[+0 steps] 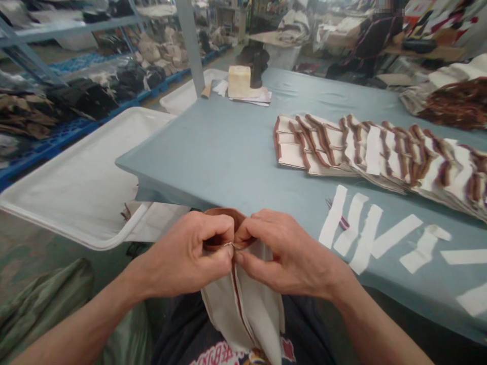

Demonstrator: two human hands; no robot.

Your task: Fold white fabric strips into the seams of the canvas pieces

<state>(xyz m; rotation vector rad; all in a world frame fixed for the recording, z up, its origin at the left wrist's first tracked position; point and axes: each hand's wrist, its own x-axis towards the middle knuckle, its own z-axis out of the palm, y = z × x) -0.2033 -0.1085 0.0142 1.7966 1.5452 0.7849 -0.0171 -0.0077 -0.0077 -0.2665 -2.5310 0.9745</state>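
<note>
Between my hands is a cream fabric pouch (258, 299) with a brown band around its top opening and a brown seam running down its side. My left hand (198, 251) pinches the rim from the left, thumb and forefinger closed at the seam. From the right, my right hand (276, 251) pinches the same rim, its fingertips almost touching the left ones. The pouch hangs over my lap, in front of the table edge. Part of the brown rim is hidden behind my fingers.
A blue-grey covered table (213, 152) bears a row of overlapping cream-and-brown sewn pieces (323, 144) and several white strips (367, 238). Small scissors (343, 222) lie partly under one strip. A white plastic tub (87, 167) stands left; a yellowish block (239, 81) sits at the back.
</note>
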